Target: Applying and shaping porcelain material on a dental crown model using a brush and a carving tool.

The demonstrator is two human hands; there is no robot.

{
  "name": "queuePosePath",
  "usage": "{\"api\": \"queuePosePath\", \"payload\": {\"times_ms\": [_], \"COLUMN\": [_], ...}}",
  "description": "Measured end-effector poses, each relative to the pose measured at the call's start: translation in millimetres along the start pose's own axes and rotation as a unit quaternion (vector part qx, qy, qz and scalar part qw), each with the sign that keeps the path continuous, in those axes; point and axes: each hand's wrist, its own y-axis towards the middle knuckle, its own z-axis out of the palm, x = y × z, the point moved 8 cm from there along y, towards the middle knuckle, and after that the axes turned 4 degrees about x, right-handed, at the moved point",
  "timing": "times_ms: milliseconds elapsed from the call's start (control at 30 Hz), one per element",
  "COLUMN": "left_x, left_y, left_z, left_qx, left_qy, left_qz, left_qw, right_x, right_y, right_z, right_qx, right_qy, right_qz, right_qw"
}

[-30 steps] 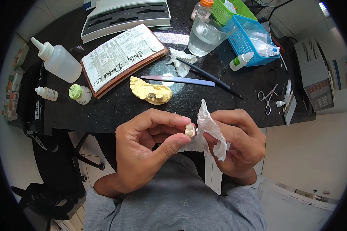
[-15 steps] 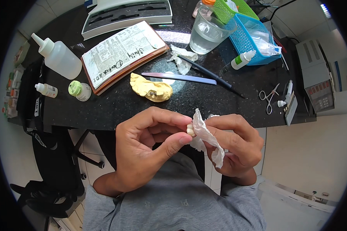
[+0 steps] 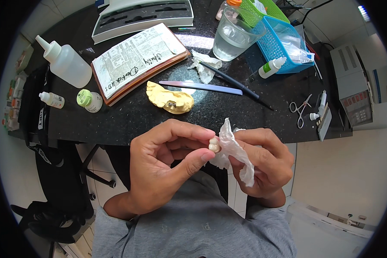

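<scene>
My left hand (image 3: pixel 167 165) pinches a small cream tooth-shaped piece (image 3: pixel 213 145) between thumb and fingertips, in front of my chest. My right hand (image 3: pixel 264 163) holds a crumpled white tissue (image 3: pixel 234 150) pressed against that piece. Both hands hover below the near edge of a black countertop (image 3: pixel 129 116). On the counter just beyond the hands lies a yellow dental cast (image 3: pixel 170 98).
The counter also carries a white squeeze bottle (image 3: pixel 66 64), a green-capped jar (image 3: pixel 89 100), a small vial (image 3: pixel 51 99), an open notebook (image 3: pixel 137 58), a long flat blade (image 3: pixel 200 87), a black brush (image 3: pixel 238 85), a water cup (image 3: pixel 232 36), a blue basket (image 3: pixel 284 45) and scissors (image 3: pixel 302 109).
The tissue has shifted in my right hand and now folds closer around the small piece. Both hands stay nearly in place.
</scene>
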Motion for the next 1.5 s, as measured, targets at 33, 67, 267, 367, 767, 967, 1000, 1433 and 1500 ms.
{"api": "queuePosePath", "payload": {"times_ms": [33, 67, 267, 367, 767, 967, 1000, 1433, 1500], "left_x": [-0.1, -0.2, 0.6, 0.0, 1.0, -0.4, -0.3, 0.5, -2.8], "left_y": [0.2, 0.3, -0.4, -0.7, -1.4, -2.4, -2.6, -3.4, -6.2], "left_z": [0.0, 0.3, 0.4, 1.1, 0.7, 0.7, 0.6, -1.1, -6.3], "left_qx": [0.001, 0.005, 0.015, 0.015, 0.004, 0.009, 0.008, -0.006, -0.011], "left_qy": [0.0, 0.003, 0.004, 0.003, -0.009, 0.006, 0.004, -0.031, -0.014], "left_qz": [0.0, -0.002, -0.004, -0.004, -0.012, -0.004, -0.005, -0.014, 0.004], "left_qw": [1.0, 1.0, 1.0, 1.0, 1.0, 1.0, 1.0, 0.999, 1.0], "right_x": [-2.2, -2.6, -5.6, -1.0, -6.8, 1.7, 2.0, -25.3, -41.4], "right_y": [-0.4, -0.7, -1.6, -1.1, -5.1, -2.9, -2.7, -36.0, -43.2], "right_z": [-1.5, -2.0, 0.5, 1.9, -7.5, 2.6, 3.3, -99.8, -145.7], "right_qx": [-0.006, -0.007, -0.003, 0.0, -0.044, -0.008, -0.009, -0.295, -0.387], "right_qy": [0.007, 0.007, 0.005, -0.01, -0.004, -0.032, -0.032, 0.031, 0.069], "right_qz": [0.014, 0.014, 0.011, -0.014, 0.016, -0.033, -0.034, 0.057, 0.074], "right_qw": [1.0, 1.0, 1.0, 1.0, 0.999, 0.999, 0.999, 0.953, 0.916]}}
